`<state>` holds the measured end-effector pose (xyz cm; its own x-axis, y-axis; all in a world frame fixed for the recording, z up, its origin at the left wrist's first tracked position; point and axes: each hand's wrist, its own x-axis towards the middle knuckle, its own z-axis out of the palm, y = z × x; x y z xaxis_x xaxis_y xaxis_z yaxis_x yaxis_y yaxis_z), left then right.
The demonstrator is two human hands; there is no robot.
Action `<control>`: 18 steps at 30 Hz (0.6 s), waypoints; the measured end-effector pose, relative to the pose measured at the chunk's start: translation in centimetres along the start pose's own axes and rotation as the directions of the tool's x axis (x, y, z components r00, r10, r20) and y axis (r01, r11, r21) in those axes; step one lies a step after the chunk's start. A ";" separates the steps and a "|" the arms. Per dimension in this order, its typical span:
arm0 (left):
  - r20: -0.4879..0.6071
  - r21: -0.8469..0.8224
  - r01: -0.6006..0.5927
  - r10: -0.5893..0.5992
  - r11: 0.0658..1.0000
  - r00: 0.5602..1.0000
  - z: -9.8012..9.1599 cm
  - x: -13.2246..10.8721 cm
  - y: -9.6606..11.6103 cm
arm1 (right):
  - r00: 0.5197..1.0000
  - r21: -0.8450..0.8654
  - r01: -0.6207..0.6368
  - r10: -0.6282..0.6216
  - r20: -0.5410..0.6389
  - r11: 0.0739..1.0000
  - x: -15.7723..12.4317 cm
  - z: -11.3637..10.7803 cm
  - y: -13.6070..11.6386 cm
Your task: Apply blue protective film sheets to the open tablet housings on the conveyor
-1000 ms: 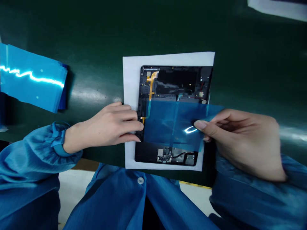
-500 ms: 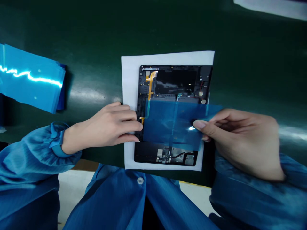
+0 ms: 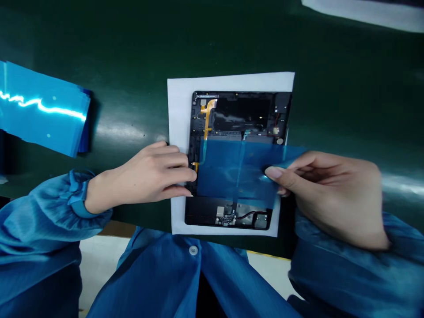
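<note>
A black tablet housing (image 3: 243,112) with its inner parts showing lies on a white sheet (image 3: 179,106). Over the housing's middle spreads a translucent blue film (image 3: 221,174). My right hand (image 3: 327,190) pinches the film's right side between thumb and fingers, beyond the housing's right edge. At the housing's left edge rests my left hand (image 3: 149,174), its fingers bent and thumb apart, touching the edge beside the film and holding nothing that I can see. An orange flex cable (image 3: 207,117) runs down the housing's left part.
A stack of blue films (image 3: 43,110) with a bright reflection lies at the far left of the dark green table (image 3: 132,53). Part of a white item (image 3: 364,15) shows at the top right. My blue sleeves reach in from both lower sides.
My right hand has shifted very slightly left with the film in its pinch. My left hand looks the same.
</note>
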<state>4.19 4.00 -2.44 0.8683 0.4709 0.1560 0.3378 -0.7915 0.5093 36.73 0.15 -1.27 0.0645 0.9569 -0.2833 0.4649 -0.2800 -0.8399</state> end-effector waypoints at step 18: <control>-0.005 -0.017 0.005 -0.005 1.000 1.000 0.0 0.1 0.1 | 1.000 0.010 0.002 -0.002 0.009 1.000 0.1 0.0 -0.3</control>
<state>4.25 3.98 -2.39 0.8647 0.4769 0.1575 0.3361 -0.7825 0.5241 36.55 0.34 -1.07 0.0560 0.9567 -0.2858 0.4564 -0.2791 -0.8449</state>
